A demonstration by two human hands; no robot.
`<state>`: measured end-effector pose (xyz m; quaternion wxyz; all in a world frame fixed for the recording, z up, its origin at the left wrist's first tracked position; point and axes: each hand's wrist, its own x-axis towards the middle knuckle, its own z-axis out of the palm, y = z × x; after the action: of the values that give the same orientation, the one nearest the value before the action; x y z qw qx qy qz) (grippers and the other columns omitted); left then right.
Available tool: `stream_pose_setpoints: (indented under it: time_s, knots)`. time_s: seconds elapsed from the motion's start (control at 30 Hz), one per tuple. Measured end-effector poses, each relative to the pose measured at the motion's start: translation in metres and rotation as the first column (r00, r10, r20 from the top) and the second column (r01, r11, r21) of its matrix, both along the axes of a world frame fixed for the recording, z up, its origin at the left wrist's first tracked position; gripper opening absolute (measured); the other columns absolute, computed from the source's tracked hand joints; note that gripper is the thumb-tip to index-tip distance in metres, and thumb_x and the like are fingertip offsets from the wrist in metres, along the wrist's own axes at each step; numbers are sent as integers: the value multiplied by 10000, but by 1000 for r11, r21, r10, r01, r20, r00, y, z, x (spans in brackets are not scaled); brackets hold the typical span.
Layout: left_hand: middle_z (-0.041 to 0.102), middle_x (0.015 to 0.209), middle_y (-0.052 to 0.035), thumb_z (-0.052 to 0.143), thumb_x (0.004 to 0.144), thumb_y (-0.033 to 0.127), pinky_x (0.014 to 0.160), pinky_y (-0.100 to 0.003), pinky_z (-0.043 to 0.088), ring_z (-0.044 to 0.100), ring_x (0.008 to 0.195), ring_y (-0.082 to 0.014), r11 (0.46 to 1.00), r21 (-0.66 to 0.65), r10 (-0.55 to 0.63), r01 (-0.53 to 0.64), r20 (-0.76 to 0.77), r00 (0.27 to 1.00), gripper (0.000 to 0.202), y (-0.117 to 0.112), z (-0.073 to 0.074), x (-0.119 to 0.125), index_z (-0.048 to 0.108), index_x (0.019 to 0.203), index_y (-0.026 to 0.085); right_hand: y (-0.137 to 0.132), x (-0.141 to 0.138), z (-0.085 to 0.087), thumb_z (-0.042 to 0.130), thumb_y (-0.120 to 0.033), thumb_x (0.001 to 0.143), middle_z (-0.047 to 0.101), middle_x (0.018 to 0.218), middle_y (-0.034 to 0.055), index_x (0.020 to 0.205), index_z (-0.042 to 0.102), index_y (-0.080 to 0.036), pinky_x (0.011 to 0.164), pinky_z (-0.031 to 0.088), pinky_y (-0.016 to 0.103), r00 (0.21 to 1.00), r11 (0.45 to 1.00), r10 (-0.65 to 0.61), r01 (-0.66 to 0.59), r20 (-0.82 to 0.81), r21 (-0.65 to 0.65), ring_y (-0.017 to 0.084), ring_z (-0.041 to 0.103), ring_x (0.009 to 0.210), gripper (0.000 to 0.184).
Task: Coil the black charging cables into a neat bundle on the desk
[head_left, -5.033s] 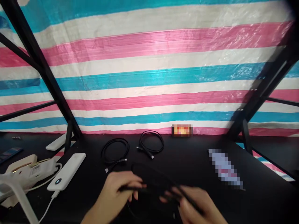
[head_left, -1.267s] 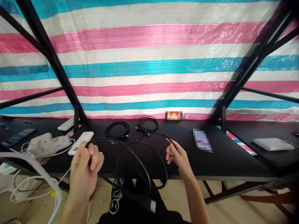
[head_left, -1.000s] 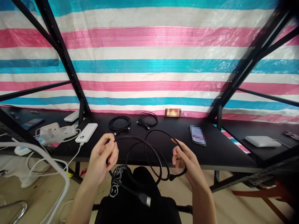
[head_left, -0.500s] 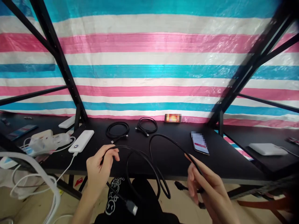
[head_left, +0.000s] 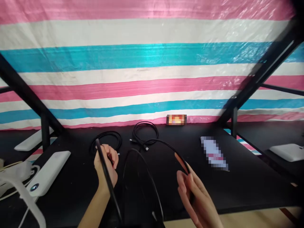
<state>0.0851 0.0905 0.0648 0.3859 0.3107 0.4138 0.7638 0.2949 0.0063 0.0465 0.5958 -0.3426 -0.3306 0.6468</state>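
Note:
A long black cable (head_left: 169, 146) hangs in loose loops between my two hands above the black table. My left hand (head_left: 105, 167) is closed with curled fingers, and a stretch of the cable slants down across it, close to the camera. On the other side my right hand (head_left: 196, 193) pinches the cable between thumb and fingers. Below the hands, the loops are dark and blurred, so their ends are hard to make out. Behind my left hand lies a coiled black cable (head_left: 110, 133), partly covered. A second coiled cable (head_left: 145, 123) with metal plugs rests farther back.
To the left lies a white power bank (head_left: 51, 171) with a lit display, beside white chargers and cords (head_left: 15, 174). A phone (head_left: 213, 153) is on the right, and a small device (head_left: 176, 119) leans at the striped sheet (head_left: 142, 57). Black frame posts (head_left: 247, 96) flank the table (head_left: 237, 186).
The view has tilted down and moved closer to the table. My left hand has lifted the cable, swinging a stretch of it up across the hand. My right hand keeps its hold.

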Motion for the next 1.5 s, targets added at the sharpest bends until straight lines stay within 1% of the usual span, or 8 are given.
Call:
stream_pose_setpoints:
  time_s: [0.13, 0.27, 0.4, 0.63, 0.8, 1.0, 1.37, 1.5]
  knots:
    - [346, 447, 74, 449, 846, 528, 297, -149, 193, 273, 339, -45, 999, -44, 6, -8, -51, 999, 409, 38, -30, -1, 388, 633, 184, 42, -3, -17, 578, -393, 830, 521, 717, -44, 1251, 518, -364, 223, 227, 74, 991, 996, 59, -66, -117, -63, -39, 279, 265, 426]
    - [356, 445, 73, 465, 860, 475, 314, -148, 209, 287, 347, -40, 996, -50, 63, -71, -139, 988, 389, 45, -50, -6, 404, 622, 173, 75, 2, -24, 599, -398, 806, 531, 764, -40, 1220, 552, -326, 202, 212, 79, 993, 991, 60, -71, -102, -110, -30, 257, 298, 422]
    - [348, 442, 72, 474, 864, 445, 327, -153, 201, 276, 351, -35, 994, -47, 92, -101, -162, 982, 384, 42, -47, -7, 411, 607, 166, 110, 17, -25, 585, -416, 803, 565, 781, -7, 1156, 609, -236, 240, 326, 112, 983, 989, 82, -60, 163, -132, 16, 402, 375, 397]
    - [351, 426, 65, 471, 867, 405, 355, -176, 201, 285, 360, -46, 998, -14, 58, -67, -343, 938, 319, 48, -41, 4, 512, 660, 166, 165, 34, -36, 624, -425, 753, 618, 797, 31, 1070, 637, -190, 385, 471, 174, 811, 994, 105, -71, 576, -80, 94, 578, 520, 394]
    - [393, 442, 60, 475, 861, 366, 391, -183, 260, 344, 381, -58, 997, -72, -29, -8, -501, 865, 248, 52, -60, -1, 556, 724, 176, 166, 29, -50, 601, -450, 762, 608, 773, 24, 1110, 592, -178, 386, 479, 191, 832, 998, 49, -60, 553, 1, 104, 582, 525, 442]
    - [442, 423, 60, 464, 850, 426, 348, -187, 228, 324, 325, -54, 969, -194, -227, 150, -478, 849, 282, 57, -68, -5, 561, 773, 173, 157, 21, -52, 574, -512, 761, 601, 721, 16, 1070, 601, -157, 376, 467, 199, 803, 997, -29, -20, 595, 74, 104, 573, 479, 472]
    - [629, 646, -2, 475, 838, 422, 467, -186, 353, 451, 439, -63, 994, -104, -60, -34, -781, 622, 317, 49, -63, -10, 639, 739, 170, 152, 11, -64, 493, -557, 791, 553, 578, -12, 890, 620, -138, 376, 410, 188, 778, 959, -199, 31, 596, 281, 85, 523, 393, 449]
    - [621, 625, 7, 446, 851, 410, 390, -180, 316, 408, 360, -47, 997, -75, -54, 7, -639, 767, 294, 54, -67, -11, 598, 779, 169, 155, 13, -65, 474, -540, 809, 550, 559, -21, 926, 626, -144, 364, 403, 191, 734, 931, -291, 70, 613, 358, 81, 506, 365, 440]
